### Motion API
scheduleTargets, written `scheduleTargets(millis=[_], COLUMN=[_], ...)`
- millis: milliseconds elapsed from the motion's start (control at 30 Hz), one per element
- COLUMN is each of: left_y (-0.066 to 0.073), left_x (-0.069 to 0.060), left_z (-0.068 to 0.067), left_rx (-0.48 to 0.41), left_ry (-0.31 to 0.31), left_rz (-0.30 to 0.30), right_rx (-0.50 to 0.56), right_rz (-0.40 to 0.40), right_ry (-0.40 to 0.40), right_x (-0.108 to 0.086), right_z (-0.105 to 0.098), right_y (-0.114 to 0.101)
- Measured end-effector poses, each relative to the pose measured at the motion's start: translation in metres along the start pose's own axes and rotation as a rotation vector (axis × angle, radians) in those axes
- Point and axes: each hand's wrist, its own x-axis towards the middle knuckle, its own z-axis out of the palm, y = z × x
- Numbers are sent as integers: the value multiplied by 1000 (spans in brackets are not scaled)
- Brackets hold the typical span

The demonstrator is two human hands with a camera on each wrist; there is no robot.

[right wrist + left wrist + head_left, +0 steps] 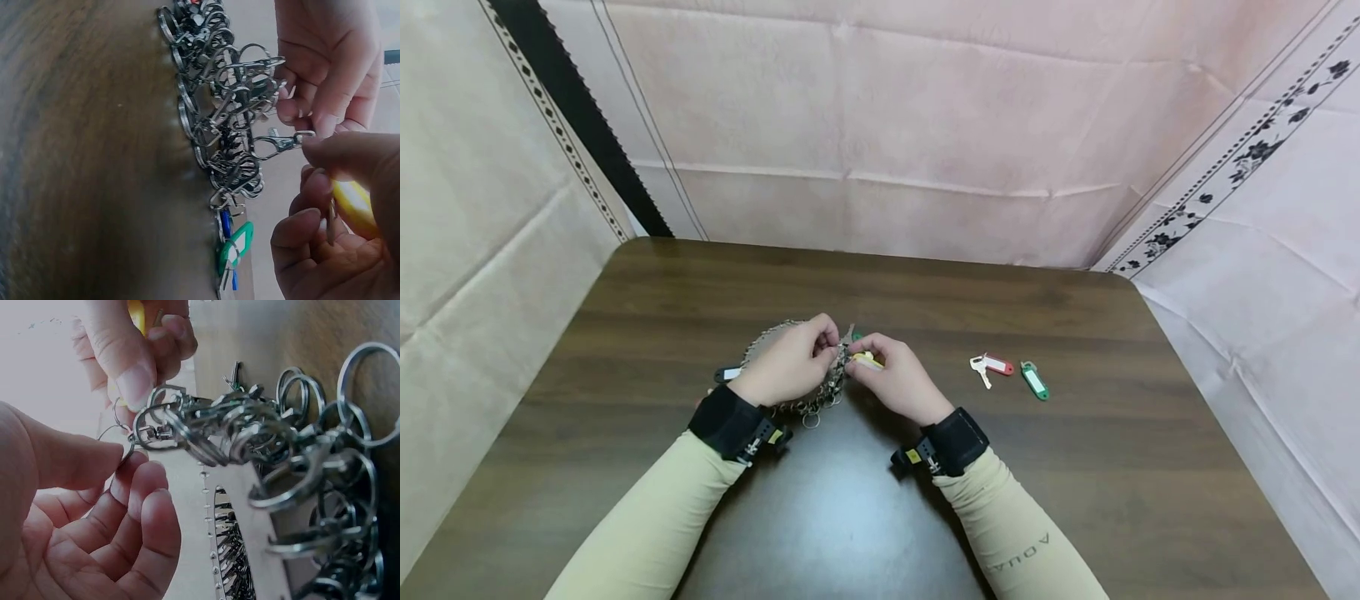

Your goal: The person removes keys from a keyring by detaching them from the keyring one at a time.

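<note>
My left hand point(790, 362) pinches a thin split ring point(129, 449) between thumb and forefinger. That ring is on a silver swivel clasp point(156, 430) at the edge of a round holder point(762, 340) hung with several clasps and rings. Beside it my right hand point(901, 382) holds a yellow key tag point(868, 360) in its curled fingers, a key point(332, 222) showing edge-on there. Its thumb and fingertip meet near the same ring, though the exact contact is hidden. Low on the holder in the right wrist view hangs a green tag point(240, 247) with a key.
A red tag point(998, 365) with a silver key point(981, 371) and a green tag point(1034, 381) lie on the brown table point(1112, 467) to the right. A dark tag point(727, 374) sits at the holder's left. Pale cloth point(925, 125) hangs behind the table.
</note>
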Motion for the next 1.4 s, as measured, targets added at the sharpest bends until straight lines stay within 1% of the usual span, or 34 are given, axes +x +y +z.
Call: scheduleTargets(millis=[100,267,433,533,700,833,967,1100,1200,1400], left_y=[0,1,2,4,4,4,4,4,4,5], left_x=[2,2,3,4,5,3,1,1,1,3], left_z=[2,6,6,5,5,5,6,6,7,7], left_rx=[11,-18,-23,-23,-26,-30,-30,-12,-5,-23], left_ry=[5,7,14,11,11,13,24,48,61,63], left_rz=[6,3,7,13,5,-9,2,22,30,42], right_rx=[-10,-4,16,70,210,295,366,449,496,567], right_rz=[-5,-1,-34,-37,1,35,81,123,135,139], right_ry=[0,-15,12,15,-2,-16,-14,4,15,32], right_x=[0,-1,-1,-1,-2,-2,1,3,3,2], right_z=[0,-2,-3,-5,-6,-5,-2,2,3,4], right_y=[0,-1,0,0,-1,0,0,1,1,-1])
